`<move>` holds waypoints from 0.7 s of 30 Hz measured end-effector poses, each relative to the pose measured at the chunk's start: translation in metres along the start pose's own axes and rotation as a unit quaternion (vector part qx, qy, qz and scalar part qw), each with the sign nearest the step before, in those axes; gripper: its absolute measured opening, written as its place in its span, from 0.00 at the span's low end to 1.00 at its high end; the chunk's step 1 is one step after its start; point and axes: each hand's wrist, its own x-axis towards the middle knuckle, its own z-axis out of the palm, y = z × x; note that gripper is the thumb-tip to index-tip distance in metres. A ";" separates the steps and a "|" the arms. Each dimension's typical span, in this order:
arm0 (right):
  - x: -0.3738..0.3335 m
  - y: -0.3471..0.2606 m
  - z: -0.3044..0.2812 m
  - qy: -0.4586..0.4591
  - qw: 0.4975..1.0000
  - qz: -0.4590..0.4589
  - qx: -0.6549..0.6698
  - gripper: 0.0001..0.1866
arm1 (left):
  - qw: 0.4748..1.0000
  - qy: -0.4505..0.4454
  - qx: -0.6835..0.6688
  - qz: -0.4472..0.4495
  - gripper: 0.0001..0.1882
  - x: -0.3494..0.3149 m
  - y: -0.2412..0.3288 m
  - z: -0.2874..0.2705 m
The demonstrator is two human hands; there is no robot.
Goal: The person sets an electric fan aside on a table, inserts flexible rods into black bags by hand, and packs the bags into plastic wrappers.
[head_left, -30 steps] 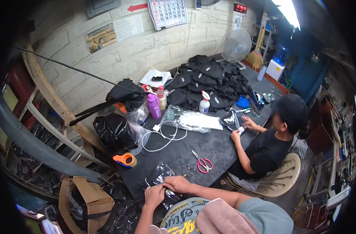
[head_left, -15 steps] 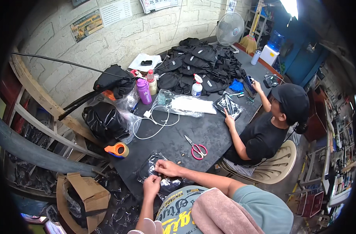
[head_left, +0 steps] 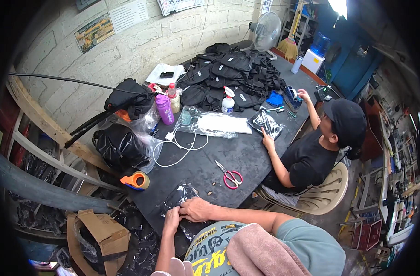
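Close to my body at the near table edge lies a clear plastic bag with something black inside. My left hand pinches its near side. Right beside it, my right hand is closed on the same bag, the two hands' fingertips nearly touching. My fingers partly hide the bag's edge, and its lower part runs toward my shirt. Beyond my right hand lie scissors with pink-red handles, blades apart. An orange tape dispenser stands at the left table edge.
A co-worker sits at right, one hand on a bagged black item. Black bags are heaped at the back. A white cable, purple bottle, spray bottle and white sheets in plastic lie mid-table. An open carton stands lower left.
My hands have come closer together and slightly lower along the bag. My right hand has moved from its upper part to beside the left. The co-worker's raised hand has shifted slightly.
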 end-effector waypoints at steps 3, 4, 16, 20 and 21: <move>-0.001 0.001 -0.007 -0.079 0.990 0.109 0.041 0.16 | 0.970 0.095 0.187 0.120 0.20 -0.015 0.020 0.002; -0.004 0.002 -0.006 -0.079 0.990 0.113 0.039 0.16 | 0.912 0.176 0.313 0.197 0.19 -0.023 0.037 0.007; -0.035 0.031 0.035 0.035 0.878 0.427 0.211 0.19 | 0.878 0.337 0.283 0.189 0.10 -0.022 -0.028 -0.006; -0.037 0.032 0.021 -0.019 0.855 0.449 0.260 0.20 | 0.900 0.304 0.238 0.201 0.11 -0.026 -0.036 -0.015; -0.041 0.034 0.020 -0.017 0.854 0.447 0.265 0.20 | 0.936 0.203 0.219 0.186 0.11 -0.035 -0.028 -0.018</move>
